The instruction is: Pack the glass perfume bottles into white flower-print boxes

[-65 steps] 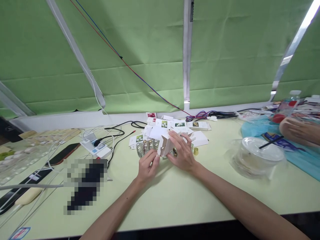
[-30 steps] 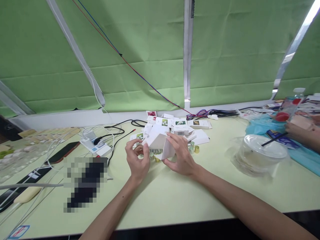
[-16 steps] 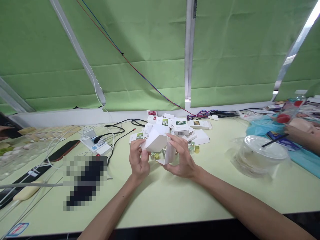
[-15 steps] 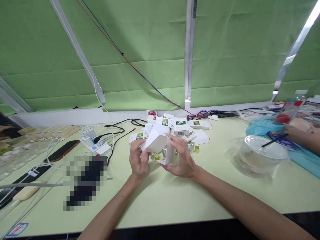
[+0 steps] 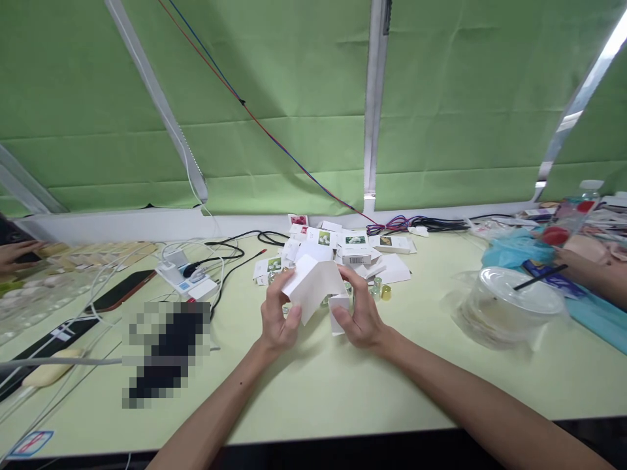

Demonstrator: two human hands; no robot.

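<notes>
A white folded cardboard box (image 5: 313,287), its panels bent and partly spread, is held between both hands above the table. My left hand (image 5: 280,316) grips its left panel, thumb on the near side. On the other side my right hand (image 5: 360,313) pinches a smaller flap with the thumb in front and fingers behind. Just beyond lie several small glass vials (image 5: 376,287) and a gold-coloured cap (image 5: 386,292), partly hidden by the box and hands. Behind them is a pile of small printed white boxes (image 5: 355,243) with flower pictures.
Left are a power strip (image 5: 189,277) with plugs and cables, and a dark phone (image 5: 120,292). A lidded clear tub (image 5: 519,300) in plastic stands right, beside a blue bag (image 5: 519,248). Other people's hands (image 5: 17,254) and a forearm (image 5: 595,271) show at the sides.
The white box has turned and its panels have opened, with the inner face now toward me. My right thumb has shifted onto the front of a flap.
</notes>
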